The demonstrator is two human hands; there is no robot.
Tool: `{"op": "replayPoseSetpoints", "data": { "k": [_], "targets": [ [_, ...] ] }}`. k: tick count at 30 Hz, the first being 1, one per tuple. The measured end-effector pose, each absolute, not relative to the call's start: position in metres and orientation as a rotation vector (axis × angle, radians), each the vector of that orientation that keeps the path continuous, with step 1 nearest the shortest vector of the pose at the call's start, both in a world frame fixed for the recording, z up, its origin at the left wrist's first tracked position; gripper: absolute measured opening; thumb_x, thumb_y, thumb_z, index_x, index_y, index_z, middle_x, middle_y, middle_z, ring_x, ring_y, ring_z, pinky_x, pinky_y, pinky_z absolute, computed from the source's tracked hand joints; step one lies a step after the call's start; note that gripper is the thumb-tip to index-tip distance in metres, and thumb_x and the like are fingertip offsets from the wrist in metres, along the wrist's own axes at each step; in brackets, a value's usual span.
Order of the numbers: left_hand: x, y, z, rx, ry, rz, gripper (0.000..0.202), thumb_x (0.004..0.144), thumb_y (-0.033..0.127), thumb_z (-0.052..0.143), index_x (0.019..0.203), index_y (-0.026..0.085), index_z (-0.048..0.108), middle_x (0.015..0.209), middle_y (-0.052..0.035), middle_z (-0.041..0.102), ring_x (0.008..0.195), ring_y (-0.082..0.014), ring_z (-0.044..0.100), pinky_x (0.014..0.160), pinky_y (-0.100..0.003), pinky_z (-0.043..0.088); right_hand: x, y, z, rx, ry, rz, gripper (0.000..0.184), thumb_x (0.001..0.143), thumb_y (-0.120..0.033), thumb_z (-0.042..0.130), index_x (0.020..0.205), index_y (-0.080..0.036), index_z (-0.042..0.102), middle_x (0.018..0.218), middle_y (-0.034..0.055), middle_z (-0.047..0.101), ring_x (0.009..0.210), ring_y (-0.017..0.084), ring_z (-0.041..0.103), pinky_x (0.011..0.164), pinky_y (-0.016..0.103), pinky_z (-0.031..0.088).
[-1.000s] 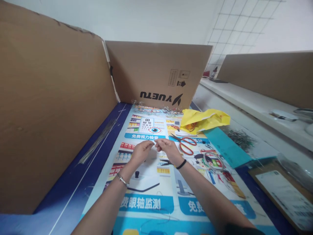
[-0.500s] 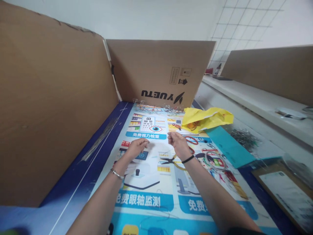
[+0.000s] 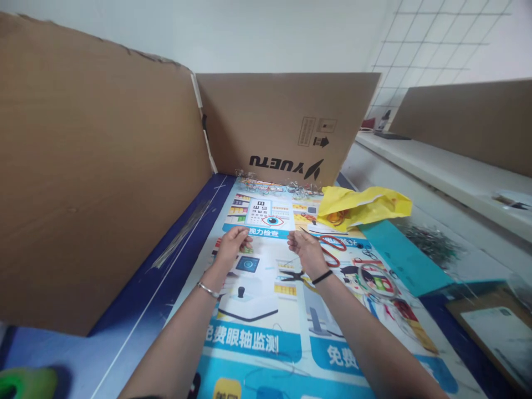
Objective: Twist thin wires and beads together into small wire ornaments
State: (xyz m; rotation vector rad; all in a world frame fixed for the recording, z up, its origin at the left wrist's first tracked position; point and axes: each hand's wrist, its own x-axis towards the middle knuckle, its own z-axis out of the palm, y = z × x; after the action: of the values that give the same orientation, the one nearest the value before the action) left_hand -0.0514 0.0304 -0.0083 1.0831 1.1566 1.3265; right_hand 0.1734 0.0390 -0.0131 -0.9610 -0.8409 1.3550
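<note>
- Left hand [image 3: 233, 244], left of red-handled scissors [image 3: 321, 239]: fingers curled — can't tell if gripping anything.
- Right hand [image 3: 308, 250], beside scissors: likewise.
- Yellow-handled pliers [image 3: 300, 276] nearside of scissors — best keep hands clear, level.

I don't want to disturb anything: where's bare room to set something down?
Likeliest the blue tabletop at lower left, between green object and printed sheet; perhaps also the sheet's middle, between left hand and yellow-handled tool. Crowded: the right side, with scissors, wire coil and yellow bag, and the far edge, strewn with wire scraps.
</note>
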Motion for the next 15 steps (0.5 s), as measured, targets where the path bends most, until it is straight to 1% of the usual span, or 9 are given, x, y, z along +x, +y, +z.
{"op": "replayPoseSetpoints", "data": {
  "k": [4, 7, 11, 15],
  "targets": [
    [-0.044, 0.026, -0.007, 0.916, 1.038, 1.398, 0.033, 0.073, 0.043, 0.063, 0.088, 0.015, 0.056, 0.079, -0.005, 0.066, 0.068, -0.0129, 0.065, 0.053, -0.019, 0.043, 0.17, 0.039, -0.018, -0.955, -0.805, 1.345, 0.033, 0.064, -0.043, 0.074, 0.084, -0.017, 0.067, 0.073, 0.0032, 0.066, 0.062, 0.012, 0.059, 0.058, 0.026, 0.049],
    [-0.038, 0.022, -0.004, 0.847, 0.964, 1.448, 0.034, 0.069, 0.042, 0.068, 0.088, 0.015, 0.058, 0.084, -0.0051, 0.066, 0.075, -0.0138, 0.065, 0.058, -0.019, 0.046, 0.17, 0.038, -0.018, -0.945, -0.792, 1.344, 0.033, 0.064, -0.041, 0.074, 0.084, -0.017, 0.066, 0.074, 0.0029, 0.066, 0.063, 0.013, 0.06, 0.058, 0.026, 0.049],
    [-0.033, 0.02, -0.001, 0.789, 0.93, 1.513, 0.033, 0.066, 0.037, 0.072, 0.086, 0.015, 0.06, 0.081, -0.0032, 0.066, 0.072, -0.0121, 0.064, 0.06, -0.019, 0.046, 0.171, 0.037, -0.016, -0.944, -0.798, 1.363, 0.031, 0.064, -0.04, 0.075, 0.084, -0.017, 0.067, 0.074, 0.0032, 0.066, 0.063, 0.013, 0.06, 0.058, 0.026, 0.049],
    [-0.032, 0.019, -0.001, 0.756, 0.94, 1.571, 0.03, 0.065, 0.037, 0.073, 0.083, 0.015, 0.061, 0.082, -0.0029, 0.066, 0.068, -0.0108, 0.063, 0.056, -0.018, 0.045, 0.17, 0.035, -0.016, -0.958, -0.8, 1.372, 0.03, 0.064, -0.039, 0.075, 0.083, -0.017, 0.067, 0.075, 0.0038, 0.067, 0.063, 0.014, 0.06, 0.057, 0.027, 0.049]
  ]
}}
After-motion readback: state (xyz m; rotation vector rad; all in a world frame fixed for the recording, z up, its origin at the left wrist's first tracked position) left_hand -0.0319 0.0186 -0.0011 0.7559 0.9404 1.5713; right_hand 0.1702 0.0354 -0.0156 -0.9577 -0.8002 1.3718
